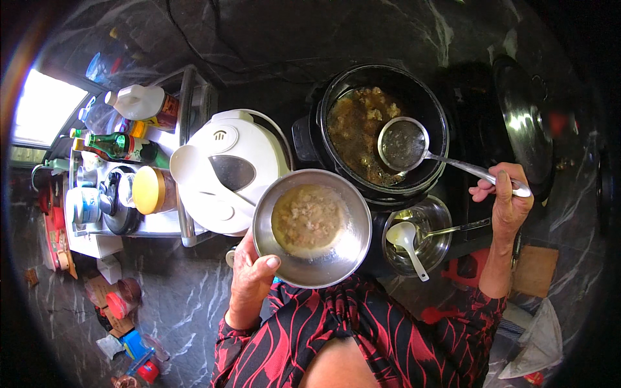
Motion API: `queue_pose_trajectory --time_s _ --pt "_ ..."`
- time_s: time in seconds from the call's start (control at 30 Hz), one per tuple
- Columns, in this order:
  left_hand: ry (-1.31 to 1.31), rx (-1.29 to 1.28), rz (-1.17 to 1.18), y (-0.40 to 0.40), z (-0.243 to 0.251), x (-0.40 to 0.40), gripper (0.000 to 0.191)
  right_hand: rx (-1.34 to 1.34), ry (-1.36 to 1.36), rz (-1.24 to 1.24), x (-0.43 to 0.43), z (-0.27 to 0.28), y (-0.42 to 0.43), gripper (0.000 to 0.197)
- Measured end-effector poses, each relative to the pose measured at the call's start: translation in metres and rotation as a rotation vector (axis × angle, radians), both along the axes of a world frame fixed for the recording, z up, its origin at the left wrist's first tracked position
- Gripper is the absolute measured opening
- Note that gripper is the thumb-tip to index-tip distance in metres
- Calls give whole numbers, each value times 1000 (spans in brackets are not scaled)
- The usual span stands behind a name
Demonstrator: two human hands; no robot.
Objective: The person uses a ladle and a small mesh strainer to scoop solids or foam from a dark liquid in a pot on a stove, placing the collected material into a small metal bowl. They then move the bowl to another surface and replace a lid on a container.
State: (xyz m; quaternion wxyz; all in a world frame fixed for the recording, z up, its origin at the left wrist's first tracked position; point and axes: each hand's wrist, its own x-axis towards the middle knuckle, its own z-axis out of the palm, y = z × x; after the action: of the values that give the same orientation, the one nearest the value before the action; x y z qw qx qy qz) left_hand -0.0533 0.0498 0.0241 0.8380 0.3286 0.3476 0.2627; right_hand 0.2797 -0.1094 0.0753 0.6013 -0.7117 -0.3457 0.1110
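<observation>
My left hand [254,271] grips the rim of a stainless steel bowl [356,242], thumb over the edge. Cloudy liquid with pale bits [308,218] lies in the bowl. By its metal handle, my right hand [509,196] holds a fine-mesh skimmer [402,145]. The mesh is over the right part of a black round pot [444,126], at or just above its contents; whether it touches them I cannot tell. Brown broth with chunks of food [359,116] fills the lower part of the pot. The steel bowl is in front of the pot, to its left.
Right of the held bowl, a second metal bowl [449,242] holds a white spoon [410,242] and a metal-handled utensil [456,228]. A white rice cooker [271,150] stands left of the pot. Bottles [114,145] and jars [150,189] crowd a rack. A dark lid [526,126] is far right.
</observation>
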Motion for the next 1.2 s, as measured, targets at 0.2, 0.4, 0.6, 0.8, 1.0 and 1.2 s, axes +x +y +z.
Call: queue_pose_trajectory --time_s 0.2,0.4,0.6,0.8,1.0,1.2 --pt "28 41 23 -2 4 1 74 -23 -13 96 -7 -5 0 20" --pt "49 64 23 -3 5 3 72 -4 35 157 -19 -10 14 16" --pt "59 62 23 -2 2 4 72 -16 112 195 -29 -12 31 11" --pt "83 92 88 -1 -1 5 66 10 127 188 -34 -15 46 10" --pt "75 31 71 0 0 4 74 81 171 138 -25 -21 61 14" --pt "63 36 78 0 0 5 74 141 187 85 -10 -36 65 16"
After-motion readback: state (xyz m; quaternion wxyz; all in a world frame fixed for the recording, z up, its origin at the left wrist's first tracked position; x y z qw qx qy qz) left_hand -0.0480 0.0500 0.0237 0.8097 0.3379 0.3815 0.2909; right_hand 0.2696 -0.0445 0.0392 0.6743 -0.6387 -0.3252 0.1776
